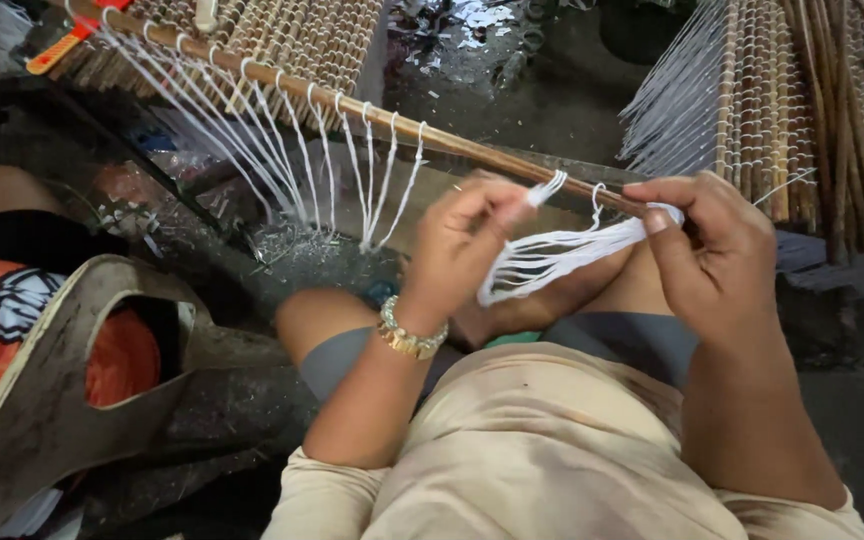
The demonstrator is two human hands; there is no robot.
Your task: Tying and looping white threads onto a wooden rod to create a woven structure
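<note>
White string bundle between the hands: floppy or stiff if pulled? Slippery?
Likely floppy: the white string bundle sags and fans loose between the left hand and right hand. Probably light, since pinched fingertips alone carry it. Strands may separate or snag, as tied loops already hang from the wooden stick.

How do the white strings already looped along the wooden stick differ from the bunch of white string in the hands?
The looped strings hang spaced apart along the wooden stick; the bunch of string is gathered together. The looped strings run down and left from the stick, untouched; the bunch stretches between the left hand and right hand, pinched at both ends. Both are thin white string at the same stick.
</note>
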